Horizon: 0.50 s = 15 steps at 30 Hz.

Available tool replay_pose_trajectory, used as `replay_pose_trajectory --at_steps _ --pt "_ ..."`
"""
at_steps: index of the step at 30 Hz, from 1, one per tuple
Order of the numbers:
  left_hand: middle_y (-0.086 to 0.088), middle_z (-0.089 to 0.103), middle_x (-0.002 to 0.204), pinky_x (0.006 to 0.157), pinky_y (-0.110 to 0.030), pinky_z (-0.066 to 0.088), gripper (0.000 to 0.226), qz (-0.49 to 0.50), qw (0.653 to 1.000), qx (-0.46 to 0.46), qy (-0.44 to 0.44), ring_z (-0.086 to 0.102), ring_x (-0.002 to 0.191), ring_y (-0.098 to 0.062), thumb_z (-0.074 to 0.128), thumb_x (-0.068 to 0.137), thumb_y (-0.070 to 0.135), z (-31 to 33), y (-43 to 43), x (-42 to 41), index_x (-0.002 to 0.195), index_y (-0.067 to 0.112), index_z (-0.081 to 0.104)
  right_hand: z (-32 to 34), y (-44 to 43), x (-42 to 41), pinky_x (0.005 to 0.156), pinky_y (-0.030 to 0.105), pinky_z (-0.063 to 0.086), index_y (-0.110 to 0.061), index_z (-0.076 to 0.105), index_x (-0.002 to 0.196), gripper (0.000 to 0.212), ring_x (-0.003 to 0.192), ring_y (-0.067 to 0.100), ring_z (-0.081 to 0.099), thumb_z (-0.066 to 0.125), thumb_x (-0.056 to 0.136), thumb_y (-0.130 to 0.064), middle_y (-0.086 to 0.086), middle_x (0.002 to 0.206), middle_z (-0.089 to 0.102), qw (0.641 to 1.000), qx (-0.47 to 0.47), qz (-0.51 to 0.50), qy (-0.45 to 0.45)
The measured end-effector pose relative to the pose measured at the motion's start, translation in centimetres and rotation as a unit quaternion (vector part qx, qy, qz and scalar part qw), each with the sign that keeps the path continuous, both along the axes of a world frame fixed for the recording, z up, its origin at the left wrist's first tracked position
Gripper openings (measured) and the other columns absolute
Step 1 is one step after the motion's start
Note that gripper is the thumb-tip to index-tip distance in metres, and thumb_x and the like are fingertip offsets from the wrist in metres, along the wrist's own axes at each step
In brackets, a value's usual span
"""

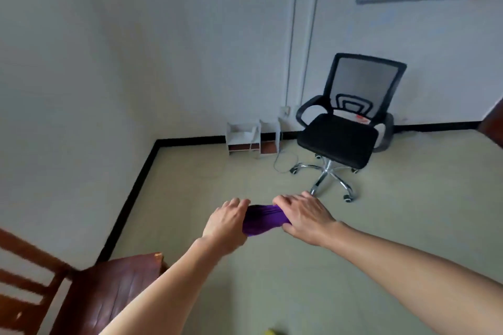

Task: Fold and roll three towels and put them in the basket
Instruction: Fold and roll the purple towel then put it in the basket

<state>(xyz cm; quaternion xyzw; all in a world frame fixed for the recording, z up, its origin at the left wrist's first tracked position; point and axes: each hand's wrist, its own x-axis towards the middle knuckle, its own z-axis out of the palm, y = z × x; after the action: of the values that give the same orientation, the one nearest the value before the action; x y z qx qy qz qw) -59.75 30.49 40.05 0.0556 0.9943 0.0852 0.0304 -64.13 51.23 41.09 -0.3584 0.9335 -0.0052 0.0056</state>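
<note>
A purple towel (261, 219), bunched into a short roll, is held out in front of me above the floor. My left hand (226, 221) grips its left end and my right hand (303, 213) grips its right end, fingers curled over the top. Only the middle of the towel shows between the hands. No basket and no other towel is in view, apart from a small yellow patch (272, 332) at the bottom edge that I cannot identify.
A black mesh office chair (345, 128) on castors stands ahead to the right near the wall. Small white shelf units (243, 137) and a cable sit at the wall's foot. A brown wooden chair (109, 288) is at the lower left.
</note>
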Motion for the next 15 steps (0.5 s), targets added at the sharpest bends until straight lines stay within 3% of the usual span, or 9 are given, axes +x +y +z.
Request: replay_pose_trajectory --at_steps 4,8,12,15 --pt "-0.004 0.053 0.111 0.081 -0.033 0.043 0.037 -0.098 0.995 0.009 0.015 0.052 0.106 -0.025 0.060 0.080 0.025 1.8 5.0 -9.2 0.116 0.018 0.053 1.4 6.0 -5.6 0.092 0.038 0.039 -0.018 0.044 0.127 0.047 0.108 0.024 0.056 0.056 0.084 -0.032 0.002 0.118 0.060 0.997 0.005 -0.072 0.031" --pt "-0.004 0.057 0.110 0.082 -0.031 0.041 0.030 -0.208 0.977 0.032 0.047 0.054 0.104 -0.025 0.058 0.078 0.018 3.5 11.4 -17.3 0.108 0.015 0.055 3.1 12.7 -9.3 0.087 0.036 0.039 -0.018 0.054 0.116 0.037 0.102 0.024 0.057 0.056 0.083 -0.034 0.001 0.110 0.060 0.984 0.003 -0.163 0.075" --pt "-0.004 0.061 0.110 0.077 -0.036 0.045 0.032 -0.296 0.953 0.032 0.054 0.059 0.098 -0.029 0.052 0.080 0.017 4.7 18.7 -22.0 0.113 0.017 0.052 3.6 19.3 -10.6 0.079 0.038 0.044 -0.020 0.054 0.115 0.037 0.091 0.024 0.060 0.054 0.081 -0.035 -0.001 0.103 0.062 0.959 0.017 -0.262 0.104" --pt "-0.005 0.058 0.110 0.074 -0.036 0.042 0.037 -0.396 0.915 0.032 0.074 0.058 0.097 -0.029 0.050 0.084 0.018 4.4 26.8 -24.9 0.121 0.016 0.050 3.2 26.6 -10.0 0.069 0.037 0.046 -0.022 0.054 0.111 0.034 0.083 0.024 0.060 0.053 0.081 -0.037 -0.002 0.095 0.063 0.926 0.043 -0.357 0.115"
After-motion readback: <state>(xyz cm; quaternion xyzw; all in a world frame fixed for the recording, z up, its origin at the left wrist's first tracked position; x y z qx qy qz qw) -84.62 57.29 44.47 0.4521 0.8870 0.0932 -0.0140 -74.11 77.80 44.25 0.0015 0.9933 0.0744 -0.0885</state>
